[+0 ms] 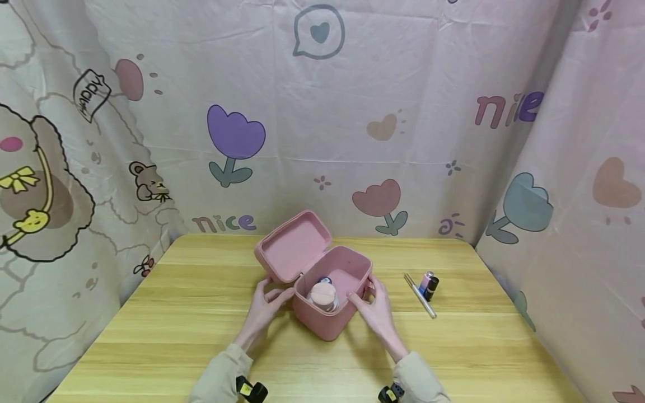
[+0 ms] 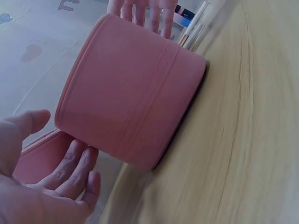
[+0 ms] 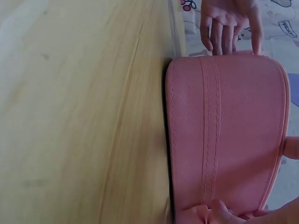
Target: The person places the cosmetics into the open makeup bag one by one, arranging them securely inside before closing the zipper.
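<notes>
Your open-lidded, pink, leather-look box case (image 1: 325, 326) sits at lower centre on the wooden surface (image 1: 191, 330), its long axis slanting toward upper right, between your hands. Your left hand (image 1: 266, 305) touches its left side, fingers loose; your right hand (image 1: 375, 309) grips its right rim.

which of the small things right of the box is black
The short black cylinder, right of the pink-blue tube; the slender stuff looks silver.

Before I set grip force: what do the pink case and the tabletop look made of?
Pink case: probably leather or faux leather, fairly matte, judging by its fine grain and stitched seams.
Tabletop: wood or wood-look laminate, smooth with slight sheen, judging by its streaked grain.
</notes>
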`<state>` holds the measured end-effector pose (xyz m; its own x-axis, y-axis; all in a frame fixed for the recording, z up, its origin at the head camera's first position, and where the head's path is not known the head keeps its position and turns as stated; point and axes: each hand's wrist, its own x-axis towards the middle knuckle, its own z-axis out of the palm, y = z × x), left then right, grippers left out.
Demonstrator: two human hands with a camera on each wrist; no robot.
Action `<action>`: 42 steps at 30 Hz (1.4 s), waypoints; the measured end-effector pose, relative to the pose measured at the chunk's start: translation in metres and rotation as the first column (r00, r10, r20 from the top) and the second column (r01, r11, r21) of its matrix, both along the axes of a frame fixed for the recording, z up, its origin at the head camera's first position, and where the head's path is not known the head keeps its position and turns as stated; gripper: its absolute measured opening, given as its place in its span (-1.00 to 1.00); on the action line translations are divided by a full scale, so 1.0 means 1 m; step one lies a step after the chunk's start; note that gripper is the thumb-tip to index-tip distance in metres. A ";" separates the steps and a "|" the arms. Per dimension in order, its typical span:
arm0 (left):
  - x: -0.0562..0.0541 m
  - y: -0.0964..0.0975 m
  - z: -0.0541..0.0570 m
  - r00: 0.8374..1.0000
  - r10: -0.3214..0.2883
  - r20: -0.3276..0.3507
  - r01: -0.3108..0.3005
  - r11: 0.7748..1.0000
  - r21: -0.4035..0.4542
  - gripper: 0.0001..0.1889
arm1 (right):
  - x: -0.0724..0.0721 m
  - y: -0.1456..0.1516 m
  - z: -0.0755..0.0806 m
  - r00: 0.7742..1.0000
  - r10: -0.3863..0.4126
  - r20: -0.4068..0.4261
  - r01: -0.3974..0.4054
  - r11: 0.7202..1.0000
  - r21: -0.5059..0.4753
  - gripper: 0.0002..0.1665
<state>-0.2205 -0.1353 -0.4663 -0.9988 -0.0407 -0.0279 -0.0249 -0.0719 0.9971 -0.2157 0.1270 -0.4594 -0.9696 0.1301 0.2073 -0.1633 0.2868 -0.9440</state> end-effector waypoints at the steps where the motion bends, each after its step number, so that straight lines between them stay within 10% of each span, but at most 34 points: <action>1: 0.001 -0.001 0.000 1.000 0.003 0.002 -0.003 1.000 -0.006 -0.19 | 0.000 0.001 0.000 1.000 0.009 0.003 -0.009 1.000 -0.007 -0.04; 9: 0.001 -0.016 0.013 0.995 0.025 -0.100 -0.050 0.968 -0.247 -0.17 | -0.006 0.007 0.001 0.996 0.088 0.011 -0.087 0.995 -0.056 -0.09; 21: -0.012 -0.043 0.044 0.975 0.037 -0.218 -0.094 0.962 -0.256 -0.08 | -0.018 0.015 0.003 0.985 0.160 0.069 -0.156 0.986 -0.066 -0.15; 30: -0.020 -0.050 0.055 0.953 0.017 -0.304 -0.146 0.902 -0.406 -0.37 | -0.026 0.019 0.002 0.982 0.173 0.079 -0.169 0.984 -0.047 -0.18; 42: -0.010 -0.053 0.056 0.938 0.026 -0.346 -0.148 0.932 -0.331 -0.47 | -0.033 0.023 -0.004 0.977 0.208 0.044 -0.201 0.971 -0.127 -0.34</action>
<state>-0.2308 -0.1881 -0.4100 -0.9393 -0.0739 0.3350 0.3006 0.2932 0.9076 -0.2486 0.1503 -0.4635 -0.9879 -0.0511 0.1462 -0.1519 0.1359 -0.9790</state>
